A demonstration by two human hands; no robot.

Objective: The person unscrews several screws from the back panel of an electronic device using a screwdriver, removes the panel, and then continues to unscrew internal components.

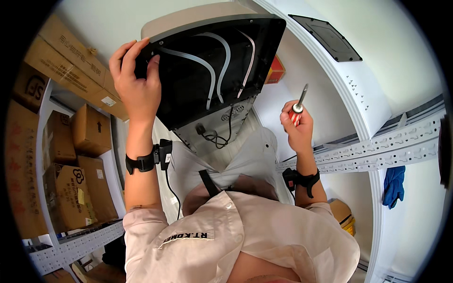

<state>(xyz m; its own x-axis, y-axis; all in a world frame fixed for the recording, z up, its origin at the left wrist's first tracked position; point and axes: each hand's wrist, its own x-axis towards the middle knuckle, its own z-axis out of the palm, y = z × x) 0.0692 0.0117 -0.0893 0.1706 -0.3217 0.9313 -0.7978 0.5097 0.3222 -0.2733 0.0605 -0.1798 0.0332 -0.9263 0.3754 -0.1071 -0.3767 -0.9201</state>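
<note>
In front of me stands a tall machine with a beige top cover and a dark open back (181, 92). Two pale grey tubes (210, 70) and a thin pinkish one (251, 59) hang inside it. At its upper left corner, my left hand (137, 80) grips the housing edge, thumb on the inner rim and fingers over the outside. My right hand (300, 129) is closed round the red-and-white handle of a screwdriver (303, 96), whose shaft points up, away from the machine. Below the opening, a black power cord (214, 137) hangs looped by a fan grille (232, 113).
A black panel (326, 37) lies on the white shelf surface at right, with several small screws (357, 93) nearby. Cardboard boxes (92, 127) fill the left shelves. A perforated white rail (358, 153) crosses at right, near a hanging blue cloth or glove (393, 186).
</note>
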